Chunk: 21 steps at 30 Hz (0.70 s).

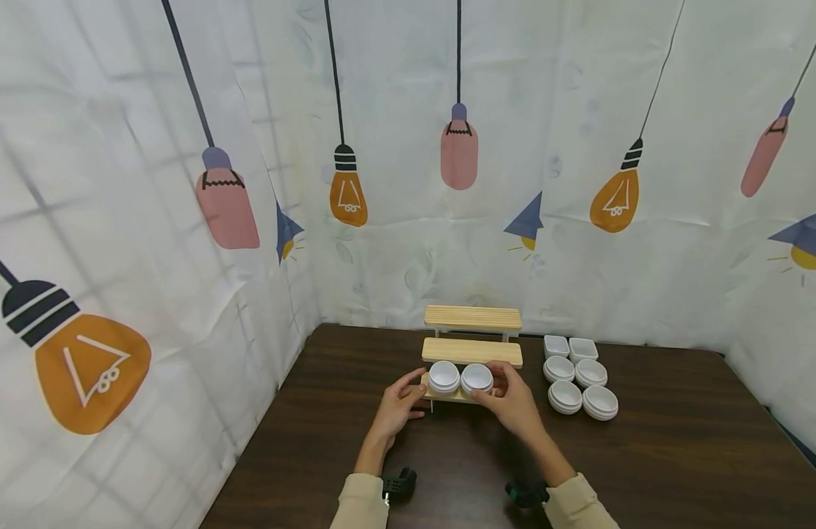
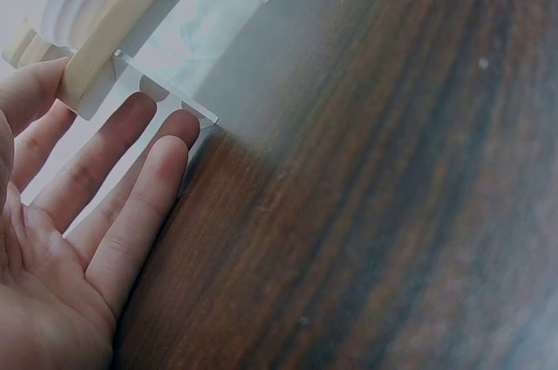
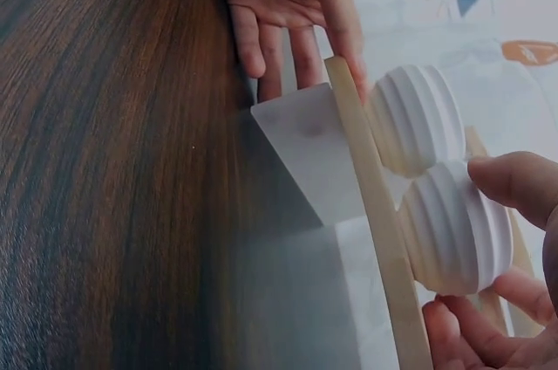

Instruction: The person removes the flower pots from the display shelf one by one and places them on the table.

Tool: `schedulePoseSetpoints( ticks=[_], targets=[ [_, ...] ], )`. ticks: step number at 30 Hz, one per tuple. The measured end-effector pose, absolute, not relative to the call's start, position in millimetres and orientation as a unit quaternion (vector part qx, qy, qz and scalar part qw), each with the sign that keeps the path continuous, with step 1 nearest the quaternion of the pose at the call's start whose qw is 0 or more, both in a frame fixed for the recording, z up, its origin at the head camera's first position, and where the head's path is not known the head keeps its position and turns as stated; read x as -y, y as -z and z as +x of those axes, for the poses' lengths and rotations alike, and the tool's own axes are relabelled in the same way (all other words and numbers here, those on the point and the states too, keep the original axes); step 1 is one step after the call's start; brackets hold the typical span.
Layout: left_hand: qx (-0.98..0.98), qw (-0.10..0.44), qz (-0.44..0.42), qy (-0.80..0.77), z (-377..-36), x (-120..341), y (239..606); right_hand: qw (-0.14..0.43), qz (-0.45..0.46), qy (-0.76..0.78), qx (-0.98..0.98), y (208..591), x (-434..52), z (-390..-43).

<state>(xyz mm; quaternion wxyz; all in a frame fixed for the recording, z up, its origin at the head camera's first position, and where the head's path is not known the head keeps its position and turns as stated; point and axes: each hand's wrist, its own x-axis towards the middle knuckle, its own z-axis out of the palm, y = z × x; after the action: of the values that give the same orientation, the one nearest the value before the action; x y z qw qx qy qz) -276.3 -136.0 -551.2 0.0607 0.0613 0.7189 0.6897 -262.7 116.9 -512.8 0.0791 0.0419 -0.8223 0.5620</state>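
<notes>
1. Table (image 1: 679, 448) open in front and to the right of both hands; also open left of the left hand (image 1: 399, 404).
2. Stepped wooden rack (image 1: 472, 351) blocks straight ahead, two ribbed white bowls (image 1: 460, 377) on its lowest step.
3. Cluster of white dishes (image 1: 579, 378) just right of the rack, narrow gap to the right hand (image 1: 510, 400).
4. Curtain walls (image 1: 183, 220) close off the left and back.

Dark wooden table (image 1: 679, 448), bearing a three-step wooden stand (image 1: 472, 344) at the middle and white dishes (image 1: 579, 377) clustered to its right.
</notes>
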Motion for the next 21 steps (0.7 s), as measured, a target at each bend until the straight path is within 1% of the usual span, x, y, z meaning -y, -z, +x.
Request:
schedulePoseSetpoints(
  ticks=[6, 16, 21],
  targets=[
    [-0.717, 0.06, 0.064, -0.692, -277.1, 135.8, 550.8, 0.088, 0.044, -0.55, 0.829, 512.8, -114.6, -261.4],
    [-0.714, 0.058, 0.066, -0.695, -276.9, 135.5, 551.4, 0.087, 0.026, -0.548, 0.832, 512.0, -111.2, -260.3],
    [-0.714, 0.057, 0.066, -0.694, -276.9, 135.0, 550.7, 0.098, 0.021, -0.544, 0.833, 512.7, -109.8, -259.6]
  ],
)
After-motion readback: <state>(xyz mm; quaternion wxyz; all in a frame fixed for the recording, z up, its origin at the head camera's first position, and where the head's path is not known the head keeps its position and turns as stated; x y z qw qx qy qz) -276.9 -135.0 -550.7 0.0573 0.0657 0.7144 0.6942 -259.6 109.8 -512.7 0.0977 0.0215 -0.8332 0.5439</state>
